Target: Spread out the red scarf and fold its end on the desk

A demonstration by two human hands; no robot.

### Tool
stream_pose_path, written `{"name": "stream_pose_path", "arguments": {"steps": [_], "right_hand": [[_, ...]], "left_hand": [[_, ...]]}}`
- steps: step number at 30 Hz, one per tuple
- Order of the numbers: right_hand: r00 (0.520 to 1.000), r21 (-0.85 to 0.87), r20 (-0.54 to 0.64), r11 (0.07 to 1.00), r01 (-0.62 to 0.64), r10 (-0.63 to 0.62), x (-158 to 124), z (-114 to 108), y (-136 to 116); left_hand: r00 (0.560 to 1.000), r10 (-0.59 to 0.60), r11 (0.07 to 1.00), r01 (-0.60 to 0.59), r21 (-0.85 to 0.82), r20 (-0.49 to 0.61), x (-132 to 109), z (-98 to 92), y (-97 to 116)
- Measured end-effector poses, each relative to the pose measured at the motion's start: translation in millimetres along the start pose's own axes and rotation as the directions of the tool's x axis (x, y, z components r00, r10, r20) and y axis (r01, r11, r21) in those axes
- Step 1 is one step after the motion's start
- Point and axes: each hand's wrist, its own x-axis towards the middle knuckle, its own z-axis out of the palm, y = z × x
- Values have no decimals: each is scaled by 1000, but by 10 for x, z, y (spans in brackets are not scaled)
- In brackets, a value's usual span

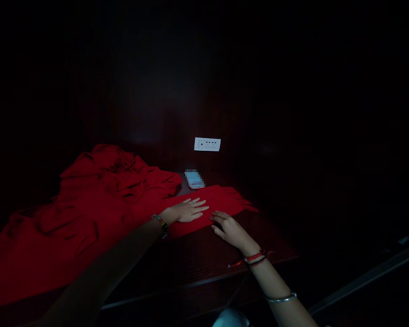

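From the head view, the only one: a red scarf (122,213), flat beneath the left hand (190,210), heaped in loose folds off to the left of that hand, and running out to a fringe (241,200) ahead and to the right of the right hand (227,227). Left: palm down, fingers fanned, resting on the flat stretch, nothing gripped. Right: loosely bent at the near edge of the cloth, thumb apart from the fingers, nothing clasped; too dark there to say whether lightly touching or hovering just above. Below the left hand, a beaded bracelet (162,225); below the right, a red cord (254,257), then a silver bangle (282,298). Nearer than both hands, a dark tabletop (204,250); beyond the left fingertips, past the far edge of the cloth, a phone (194,179); farther out, a white socket panel (207,144). Judging by the drape: light for its spread, soft, limp, hardly fragile, likely to crease and to slide unless weighted by a flat palm. Best taken at the two corners of the fringed end, by cloth rather than loose threads, or along the near edge beside the right fingertips.
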Motion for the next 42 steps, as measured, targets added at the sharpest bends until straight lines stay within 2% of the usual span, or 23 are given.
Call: {"name": "stream_pose_path", "arguments": {"steps": [3,5,7,9,12,15,17,21,24,28,31,38,42], "right_hand": [[1000,1,15,1000,-10,10,2,-1,5],[1000,-2,27,1000,-16,16,6,-4,0],[999,-8,29,1000,-22,22,9,-3,0],[999,-14,24,1000,-23,24,9,0,8],[1000,-23,6,1000,-2,2,10,-9,12],[997,-18,-28,997,78,-79,29,-46,-73],[987,16,-37,988,157,-156,62,-72,-204],[956,95,-3,951,294,-295,170,-64,-536],[934,95,52,933,348,-354,242,5,-680],[942,77,44,942,327,-331,265,98,-660],[949,81,22,947,311,-314,252,125,-586],[949,-14,66,950,311,-309,226,62,-477],[946,-80,89,945,318,-311,213,2,-637]], "left_hand": [[995,-98,995,98,-3,32,-107,19,-113],[977,-207,978,206,19,53,-250,-13,-217],[967,-251,967,249,54,44,-446,-67,-249],[981,-192,978,194,80,-32,-688,-129,-179],[987,-63,994,75,78,-146,-1093,-210,43],[982,-92,990,107,86,-168,-1425,-248,223],[972,-131,982,154,108,-195,-1548,-253,283],[939,-176,967,220,125,-294,-1598,-255,358],[939,-183,963,230,137,-291,-1609,-252,401],[956,-201,959,236,157,-215,-1720,-227,389],[958,-199,949,241,203,-205,-1836,-211,367],[938,-223,833,324,448,-264,-1978,-291,291],[910,-259,820,385,424,-325,-2006,-419,241]]}}
